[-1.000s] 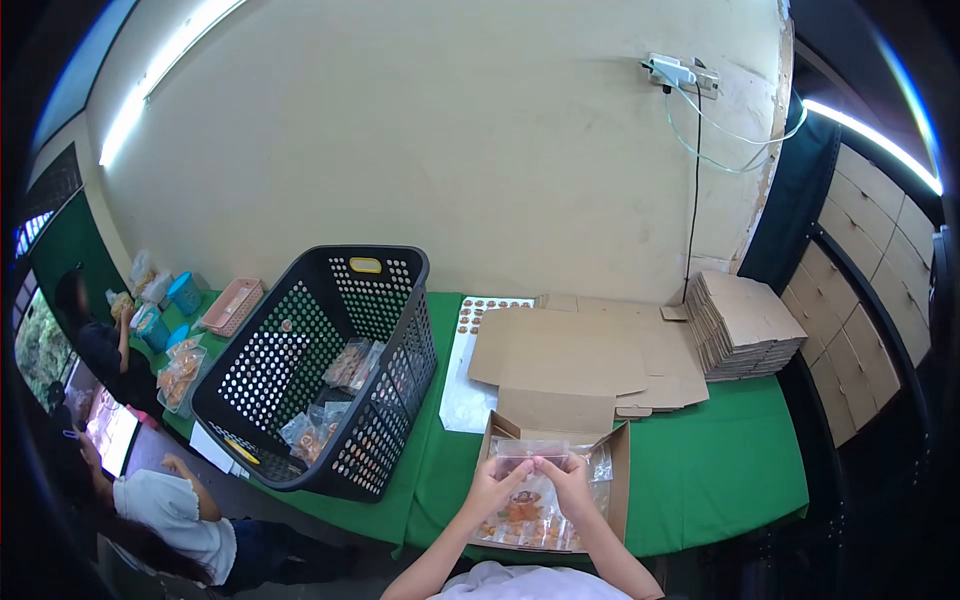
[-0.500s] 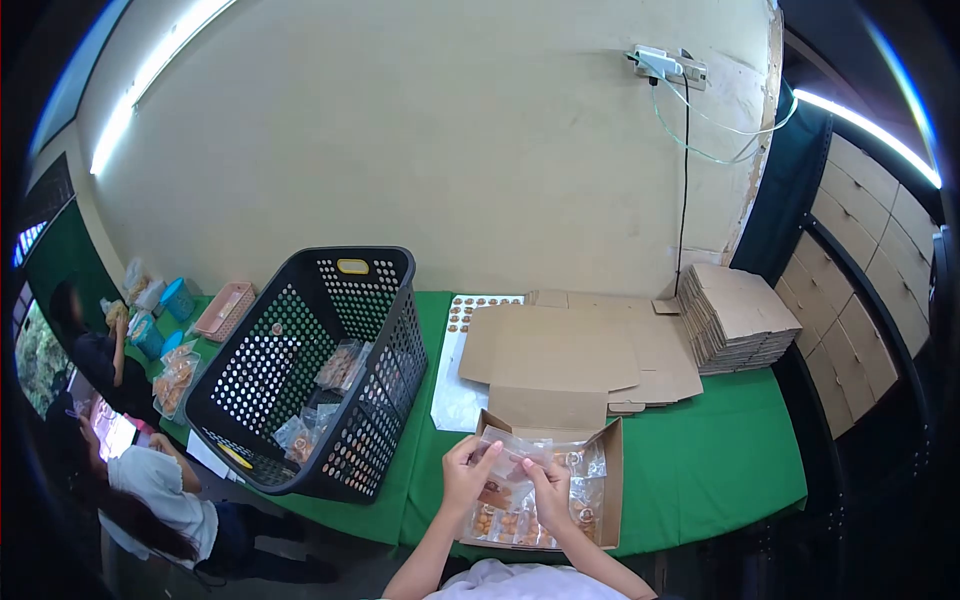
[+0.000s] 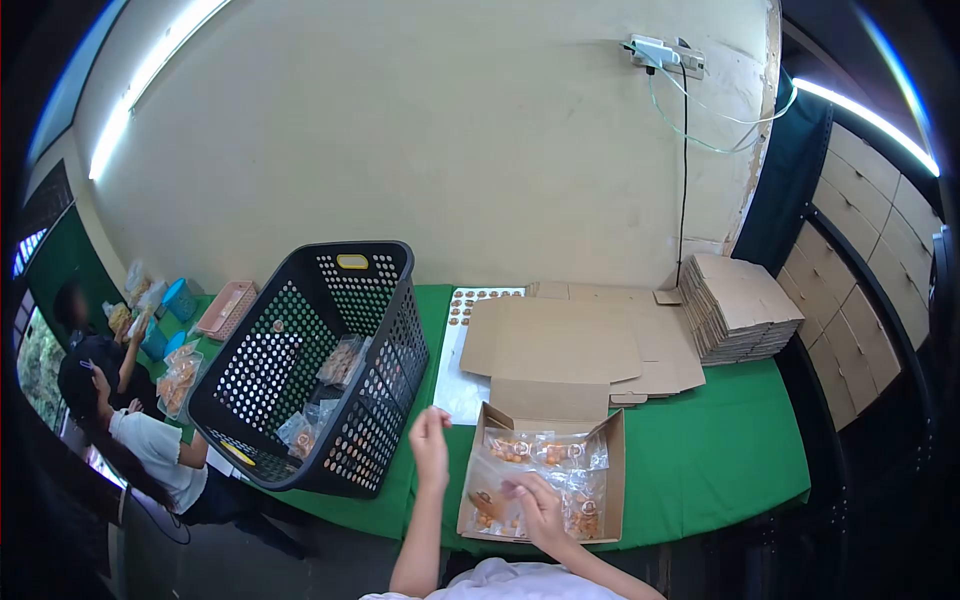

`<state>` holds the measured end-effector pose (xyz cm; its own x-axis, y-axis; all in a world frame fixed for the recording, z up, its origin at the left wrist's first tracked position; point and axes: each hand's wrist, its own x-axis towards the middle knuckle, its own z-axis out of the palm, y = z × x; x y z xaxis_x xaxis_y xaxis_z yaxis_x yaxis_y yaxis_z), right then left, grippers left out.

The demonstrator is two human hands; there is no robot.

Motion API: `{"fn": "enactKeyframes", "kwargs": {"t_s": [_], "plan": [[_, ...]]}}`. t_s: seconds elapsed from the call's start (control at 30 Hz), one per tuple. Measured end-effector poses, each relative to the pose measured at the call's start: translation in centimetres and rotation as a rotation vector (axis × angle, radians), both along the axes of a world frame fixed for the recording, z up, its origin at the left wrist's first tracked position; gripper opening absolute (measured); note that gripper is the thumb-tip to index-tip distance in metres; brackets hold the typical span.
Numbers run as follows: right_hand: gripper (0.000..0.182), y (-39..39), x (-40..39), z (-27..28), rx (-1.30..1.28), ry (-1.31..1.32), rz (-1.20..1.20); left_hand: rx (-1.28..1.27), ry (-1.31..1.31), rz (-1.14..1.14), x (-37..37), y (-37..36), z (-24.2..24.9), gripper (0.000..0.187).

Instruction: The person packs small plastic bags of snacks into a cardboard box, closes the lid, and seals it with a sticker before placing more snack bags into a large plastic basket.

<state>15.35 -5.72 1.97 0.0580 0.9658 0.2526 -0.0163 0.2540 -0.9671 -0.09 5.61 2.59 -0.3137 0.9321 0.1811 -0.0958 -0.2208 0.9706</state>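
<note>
My right hand [image 3: 542, 508] pinches a clear plastic packet [image 3: 488, 480] with something brownish in its lower part. The packet hangs over the left side of an open cardboard box [image 3: 615, 480]. Inside that box lie several clear packets of small orange-brown snacks [image 3: 565, 452], partly covered by the hand and the packet. My left hand [image 3: 430, 445] is raised beyond the box's left edge, apart from the packet. Its fingers are pressed together; whether anything small is between them cannot be made out.
Left stands a tall black perforated basket [image 3: 400, 330] with snack packets inside. Behind the box are flat cardboard blanks [image 3: 550, 340], a sticker sheet [image 3: 462, 385] and a stack of folded cartons [image 3: 745, 305]. Two people [image 3: 150, 440] are at the table's far left.
My left hand has let go of the packet's edge and moved left and up. My right hand keeps the packet, now lower over the box. The person in white has shifted.
</note>
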Motion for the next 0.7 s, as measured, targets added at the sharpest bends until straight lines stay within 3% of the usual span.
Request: {"fn": "enactKeyframes", "kwargs": {"t_s": [0.13,0.2,0.27,0.33,0.37,0.47,0.57,0.6,0.7], "plan": [[0.025,1.0,1.7,-0.7,-0.196,0.276,-0.116,0.073,0.135,-0.177,-0.8,-2.2,1.7,0.021],[0.027,1.6,1.9,-0.8,-0.114,0.134,-0.165,0.103,0.261,-0.343,0.9,-3.5,-0.2,0.018],[0.029,1.9,1.8,-1.3,-0.045,-0.039,-0.169,0.219,0.496,-0.519,3.0,-5.6,1.9,0.039],[0.034,1.7,1.2,-1.7,0.010,-0.246,-0.121,0.262,0.557,-0.513,4.4,-6.1,1.2,0.039],[0.036,1.6,0.9,-1.5,-0.005,-0.182,-0.087,0.284,0.587,-0.507,4.9,-6.3,0.7,0.040],[0.042,1.0,0.5,0.5,0.009,-0.022,0.023,0.083,0.281,-0.406,4.8,-6.0,-0.1,0.023],[0.042,1.5,1.4,0.1,-0.035,-0.030,-0.203,-0.020,0.125,-0.429,4.6,-6.1,0.2,0.018],[0.033,1.8,1.5,0.7,-0.018,-0.027,-0.306,-0.026,0.103,-0.441,4.6,-6.3,0.5,0.017],[0.025,2.6,3.6,-0.3,-0.144,0.061,0.045,-0.085,0.022,-0.520,4.8,-7.2,0.8,0.017]]}}
